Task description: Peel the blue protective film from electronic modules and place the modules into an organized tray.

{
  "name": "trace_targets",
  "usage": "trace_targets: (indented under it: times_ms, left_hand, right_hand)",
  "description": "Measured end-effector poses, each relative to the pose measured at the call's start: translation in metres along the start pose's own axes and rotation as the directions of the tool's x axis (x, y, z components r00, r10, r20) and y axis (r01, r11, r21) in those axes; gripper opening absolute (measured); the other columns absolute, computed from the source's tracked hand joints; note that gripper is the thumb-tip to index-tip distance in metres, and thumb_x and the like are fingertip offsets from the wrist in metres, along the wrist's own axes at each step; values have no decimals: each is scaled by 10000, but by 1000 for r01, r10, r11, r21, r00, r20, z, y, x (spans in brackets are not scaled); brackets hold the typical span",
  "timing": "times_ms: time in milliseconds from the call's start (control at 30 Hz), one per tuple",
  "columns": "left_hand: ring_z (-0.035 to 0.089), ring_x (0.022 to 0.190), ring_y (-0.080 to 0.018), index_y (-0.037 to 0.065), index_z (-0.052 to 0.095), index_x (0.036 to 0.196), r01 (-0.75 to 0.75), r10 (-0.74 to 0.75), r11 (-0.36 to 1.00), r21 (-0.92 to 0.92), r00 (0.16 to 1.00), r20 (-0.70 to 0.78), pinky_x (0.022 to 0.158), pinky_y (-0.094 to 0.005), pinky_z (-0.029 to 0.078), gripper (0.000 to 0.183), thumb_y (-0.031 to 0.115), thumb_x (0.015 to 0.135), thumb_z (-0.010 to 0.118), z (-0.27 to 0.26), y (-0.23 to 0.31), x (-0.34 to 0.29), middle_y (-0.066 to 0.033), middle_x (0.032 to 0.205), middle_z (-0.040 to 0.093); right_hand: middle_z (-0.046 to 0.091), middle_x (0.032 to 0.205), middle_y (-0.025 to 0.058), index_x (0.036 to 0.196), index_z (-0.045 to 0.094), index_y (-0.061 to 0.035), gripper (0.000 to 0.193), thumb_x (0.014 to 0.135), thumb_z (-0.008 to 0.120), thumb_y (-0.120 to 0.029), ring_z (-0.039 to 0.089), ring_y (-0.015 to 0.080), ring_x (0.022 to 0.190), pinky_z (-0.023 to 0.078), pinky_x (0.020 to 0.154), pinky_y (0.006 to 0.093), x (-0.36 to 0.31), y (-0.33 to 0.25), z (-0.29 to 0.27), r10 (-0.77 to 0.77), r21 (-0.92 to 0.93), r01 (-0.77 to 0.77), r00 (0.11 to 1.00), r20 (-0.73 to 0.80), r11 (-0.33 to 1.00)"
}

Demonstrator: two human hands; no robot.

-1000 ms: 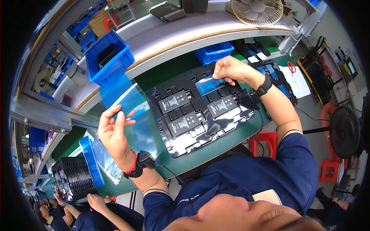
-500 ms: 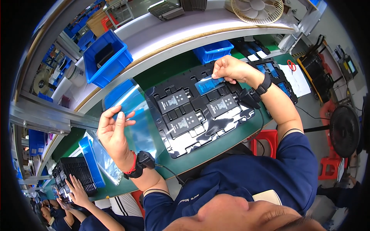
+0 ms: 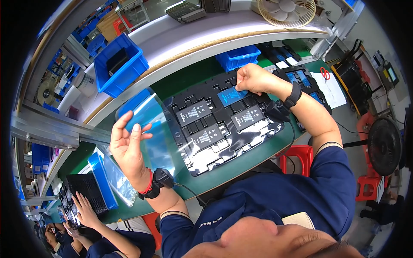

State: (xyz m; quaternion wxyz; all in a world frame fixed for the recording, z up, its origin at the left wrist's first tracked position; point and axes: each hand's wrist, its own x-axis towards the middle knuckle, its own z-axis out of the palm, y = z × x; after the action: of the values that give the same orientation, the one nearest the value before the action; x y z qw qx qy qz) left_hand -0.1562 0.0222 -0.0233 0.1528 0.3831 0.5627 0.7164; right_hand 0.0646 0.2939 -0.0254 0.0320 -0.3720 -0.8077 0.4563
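Observation:
A black plastic tray (image 3: 183, 146) lies on the green bench, with flat black batteries in its pockets. Three of them are uncovered: one battery (image 3: 193, 113) at the far left, another (image 3: 205, 137) nearer, and a third (image 3: 246, 118) at the near right. Over the far right battery lies a translucent blue film (image 3: 229, 97). My right hand (image 3: 254, 79) is closed in a pinch on that film's right end; its fingertips are partly hidden. My left hand (image 3: 129, 148) is raised left of the tray, its fingers apart, above clear blue-tinted sheets (image 3: 157, 144).
A blue bin (image 3: 236, 58) stands behind the tray, and another blue bin (image 3: 118, 64) on the shelf. Right of the tray are another black tray (image 3: 307, 81) with blue-covered pieces and red scissors (image 3: 325, 73). A co-worker's hand (image 3: 86, 210) is at the lower left.
The blue film in my right hand has come down flatter over the battery, whose print shows more clearly. My right hand has shifted slightly; my left hand has hardly moved.

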Motion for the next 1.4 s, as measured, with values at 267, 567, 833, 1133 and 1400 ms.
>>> trace_targets:
  times_ms: [267,567,833,1133,1400]
  left_hand:
    - [649,846,-222,-43,487,1158,49,-47,999,-23,995,88,670,-275,543,323,12,854,582,5,-2,-3,-132,989,621]
    - [646,854,-185,-35,546,1004,50,-37,998,-45,966,258,696,-254,538,156,-17,852,573,23,2,-17,-115,946,630]
    - [620,784,-115,-52,610,914,-28,-51,980,195,922,384,664,-231,502,277,170,787,716,21,3,-20,-65,837,638]
    - [642,880,-242,-88,550,1052,-74,69,997,28,988,138,683,-307,550,335,196,879,592,-7,11,-12,-155,994,596]
    - [657,828,-226,-64,512,1096,34,-36,999,21,995,96,591,-259,540,249,-13,855,553,-2,12,-10,-137,937,618]
  right_hand:
    - [603,776,136,908,523,-32,335,708,723,-211,596,331,761,473,657,389,-38,-41,15,-453,-495,307,867,-207,813]
    - [579,872,88,934,576,-39,295,692,725,-118,549,273,854,449,757,365,-40,-82,64,-945,-320,889,296,-142,327]
    - [601,798,61,759,615,-45,111,694,703,-62,569,225,779,456,718,331,-58,-77,55,-944,-242,918,275,-184,315]
    - [520,631,-31,807,555,-52,128,861,613,-151,488,38,478,408,409,176,-85,3,-9,-296,449,264,955,1,854]
    - [505,551,-16,731,556,-16,121,800,646,-61,428,44,373,324,318,192,-69,33,8,-96,424,47,991,96,904]
